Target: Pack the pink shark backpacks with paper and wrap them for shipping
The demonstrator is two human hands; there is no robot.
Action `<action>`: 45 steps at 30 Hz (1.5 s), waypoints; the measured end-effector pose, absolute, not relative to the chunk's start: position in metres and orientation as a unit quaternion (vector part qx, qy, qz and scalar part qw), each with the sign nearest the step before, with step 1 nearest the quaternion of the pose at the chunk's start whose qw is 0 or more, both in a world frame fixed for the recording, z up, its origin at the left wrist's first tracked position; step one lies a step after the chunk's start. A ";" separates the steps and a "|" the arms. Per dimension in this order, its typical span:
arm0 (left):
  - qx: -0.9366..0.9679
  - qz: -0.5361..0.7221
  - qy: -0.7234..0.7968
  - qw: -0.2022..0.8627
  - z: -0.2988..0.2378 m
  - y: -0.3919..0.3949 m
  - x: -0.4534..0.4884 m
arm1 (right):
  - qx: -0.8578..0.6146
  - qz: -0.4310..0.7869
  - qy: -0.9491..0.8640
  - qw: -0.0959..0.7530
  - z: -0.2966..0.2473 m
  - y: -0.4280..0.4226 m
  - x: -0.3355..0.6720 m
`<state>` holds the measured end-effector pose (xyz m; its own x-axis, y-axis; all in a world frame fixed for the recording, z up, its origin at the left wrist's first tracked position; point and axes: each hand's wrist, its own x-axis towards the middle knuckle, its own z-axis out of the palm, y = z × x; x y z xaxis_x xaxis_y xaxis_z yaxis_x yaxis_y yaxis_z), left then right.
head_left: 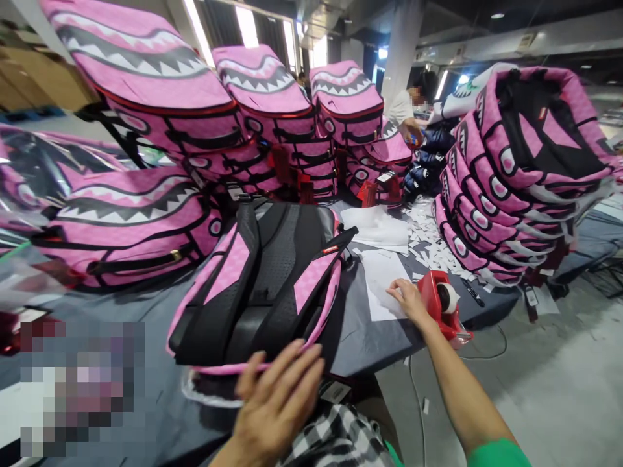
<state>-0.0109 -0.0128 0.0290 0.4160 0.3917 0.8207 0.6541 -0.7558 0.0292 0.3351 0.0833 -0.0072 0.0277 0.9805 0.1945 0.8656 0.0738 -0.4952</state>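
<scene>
One backpack (pixel 275 272) lies just beyond the left hand (pixel 277 405).

Backpack (pixel 275 259), black with pink panels; dispenser (pixel 429 292), red; paper (pixel 376 272), white; tablecloth (pixel 360 347), dark grey; sleeve (pixel 499 454), green; cloth (pixel 341 436), black-and-white check.

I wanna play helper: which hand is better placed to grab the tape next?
Probably the right hand: it's close beside the tape, while the left hand is over by the bag.
</scene>
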 end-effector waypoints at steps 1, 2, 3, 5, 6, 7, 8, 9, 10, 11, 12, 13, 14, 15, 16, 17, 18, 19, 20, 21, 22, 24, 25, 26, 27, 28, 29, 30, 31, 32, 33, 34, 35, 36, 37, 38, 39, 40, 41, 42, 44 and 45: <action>-0.851 -0.430 -0.280 0.111 0.027 -0.012 0.010 | -0.659 0.122 -0.699 0.248 0.003 0.077 0.333; -0.869 -0.413 -0.261 0.079 0.024 -0.008 0.030 | -0.643 0.140 -0.713 0.241 0.012 0.070 0.330; -0.882 -0.389 -0.260 0.053 0.020 -0.003 0.049 | -0.623 0.169 -0.727 0.235 0.021 0.062 0.325; -0.899 -0.344 -0.271 -0.001 0.012 0.011 0.083 | -0.578 0.253 -0.741 0.228 0.036 0.046 0.316; -0.897 -0.338 -0.281 -0.048 0.009 0.018 0.096 | -0.563 0.299 -0.735 0.231 0.042 0.038 0.313; -0.886 -0.342 -0.291 -0.113 0.006 0.022 0.107 | -0.558 0.343 -0.716 0.242 0.047 0.029 0.313; -0.863 -0.356 -0.306 -0.190 0.004 0.025 0.115 | -0.562 0.381 -0.687 0.259 0.051 0.020 0.315; -0.827 -0.370 -0.325 -0.272 0.002 0.026 0.121 | -0.566 0.417 -0.653 0.282 0.052 0.010 0.320; -0.781 -0.381 -0.346 -0.354 0.002 0.024 0.124 | -0.563 0.453 -0.619 0.307 0.052 -0.001 0.326; -0.731 -0.388 -0.364 -0.428 0.003 0.021 0.126 | -0.551 0.487 -0.590 0.334 0.050 -0.012 0.334; -0.680 -0.395 -0.379 -0.487 0.004 0.018 0.126 | -0.535 0.514 -0.563 0.364 0.046 -0.023 0.341; -0.636 -0.402 -0.394 -0.528 0.006 0.013 0.125 | -0.521 0.532 -0.539 0.393 0.040 -0.034 0.346; -0.606 -0.409 -0.408 -0.546 0.008 0.009 0.123 | -0.516 0.538 -0.519 0.418 0.034 -0.042 0.349; -0.594 -0.420 -0.421 -0.542 0.009 0.004 0.122 | -0.521 0.534 -0.499 0.440 0.028 -0.048 0.349; -0.600 -0.432 -0.430 -0.518 0.011 0.000 0.119 | -0.536 0.519 -0.483 0.458 0.022 -0.052 0.346; -0.618 -0.444 -0.431 -0.484 0.011 -0.004 0.117 | -0.556 0.498 -0.470 0.470 0.017 -0.052 0.341; -0.640 -0.452 -0.424 -0.454 0.011 -0.007 0.114 | -0.576 0.477 -0.462 0.476 0.013 -0.049 0.335; -0.656 -0.459 -0.413 -0.434 0.010 -0.009 0.111 | -0.592 0.458 -0.458 0.479 0.010 -0.045 0.328; -0.661 -0.465 -0.404 -0.429 0.009 -0.012 0.108 | -0.605 0.440 -0.452 0.486 0.008 -0.039 0.322; -0.655 -0.467 -0.401 -0.439 0.007 -0.014 0.105 | -0.614 0.424 -0.449 0.491 0.007 -0.033 0.316; -0.637 -0.465 -0.402 -0.466 0.004 -0.016 0.101 | -0.620 0.409 -0.455 0.492 0.006 -0.028 0.312; -0.578 -0.451 -0.411 -0.541 -0.002 -0.021 0.094 | -0.609 0.387 -0.503 0.474 0.003 -0.021 0.307; -0.547 -0.440 -0.416 -0.578 -0.005 -0.024 0.092 | -0.597 0.382 -0.538 0.456 0.002 -0.019 0.306; -0.521 -0.430 -0.422 -0.605 -0.007 -0.028 0.089 | -0.584 0.382 -0.570 0.433 0.000 -0.018 0.305; -0.503 -0.425 -0.434 -0.615 -0.009 -0.031 0.087 | -0.570 0.389 -0.596 0.410 -0.002 -0.017 0.304; -0.500 -0.426 -0.451 -0.604 -0.011 -0.034 0.085 | -0.559 0.399 -0.614 0.390 -0.003 -0.015 0.302; -0.514 -0.430 -0.466 -0.578 -0.012 -0.038 0.083 | -0.545 0.414 -0.628 0.370 -0.003 -0.013 0.300; -0.543 -0.436 -0.471 -0.542 -0.013 -0.041 0.080 | -0.529 0.433 -0.641 0.348 -0.003 -0.009 0.296; -0.585 -0.441 -0.465 -0.498 -0.014 -0.045 0.076 | -0.508 0.454 -0.658 0.321 -0.002 -0.005 0.292; -0.630 -0.444 -0.451 -0.450 -0.015 -0.049 0.071 | -0.482 0.472 -0.677 0.294 -0.001 0.000 0.286; -0.667 -0.450 -0.439 -0.400 -0.016 -0.053 0.065 | -0.459 0.482 -0.695 0.271 0.001 0.004 0.281; -0.686 -0.461 -0.441 -0.350 -0.019 -0.058 0.058 | -0.441 0.484 -0.712 0.254 0.002 0.009 0.276; -0.680 -0.479 -0.465 -0.303 -0.022 -0.064 0.051 | -0.431 0.476 -0.726 0.246 0.003 0.014 0.272; -0.648 -0.501 -0.512 -0.259 -0.026 -0.069 0.044 | -0.426 0.462 -0.739 0.245 0.005 0.019 0.271; -0.596 -0.519 -0.570 -0.225 -0.031 -0.073 0.038 | -0.420 0.445 -0.753 0.243 0.005 0.023 0.271; -0.535 -0.530 -0.626 -0.204 -0.036 -0.077 0.033 | -0.414 0.428 -0.768 0.236 0.006 0.028 0.273; -0.480 -0.530 -0.670 -0.199 -0.041 -0.078 0.031 | -0.407 0.412 -0.786 0.217 0.008 0.032 0.275; -0.439 -0.523 -0.699 -0.210 -0.045 -0.077 0.031 | -0.400 0.397 -0.804 0.189 0.010 0.037 0.278; -0.416 -0.513 -0.713 -0.233 -0.049 -0.074 0.034 | -0.394 0.383 -0.821 0.156 0.012 0.041 0.280; -0.405 -0.503 -0.717 -0.261 -0.051 -0.068 0.038 | -0.385 0.373 -0.836 0.120 0.014 0.046 0.282; -0.390 -0.492 -0.708 -0.324 -0.051 -0.050 0.049 | -0.369 0.358 -0.855 0.064 0.019 0.057 0.281; -0.379 -0.491 -0.698 -0.358 -0.050 -0.040 0.053 | -0.361 0.350 -0.863 0.045 0.020 0.063 0.280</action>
